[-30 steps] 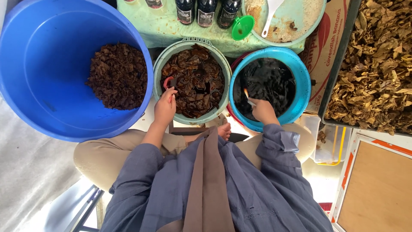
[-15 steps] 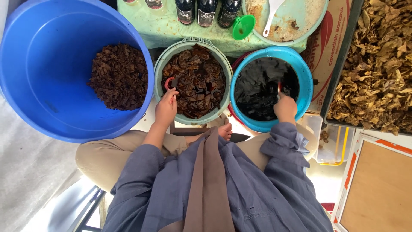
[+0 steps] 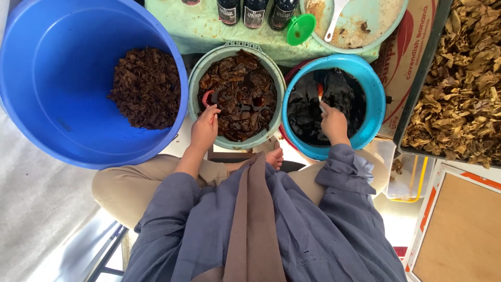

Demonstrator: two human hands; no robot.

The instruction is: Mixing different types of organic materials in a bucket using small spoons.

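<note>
Fingers [image 3: 327, 110] in bowl [image 3: 373, 99], three bottles [image 3: 255, 11]

- Three dark bottles [image 3: 255, 11] at the top centre, each with a pale label.
- Brown cardboard box [image 3: 409, 57] with red print, right of the bowls.

Big blue tub [image 3: 47, 78], far left, holds a heap of dark brown dried leaves [image 3: 146, 87]. Three dark bottles [image 3: 255, 11] and a green funnel [image 3: 301, 28] on the green-covered bench [image 3: 203, 31]. Pale plate [image 3: 376, 21] with white spoon [image 3: 334, 21]. Black tray [image 3: 417, 94] of tan dried leaves [image 3: 464, 78], right.
</note>
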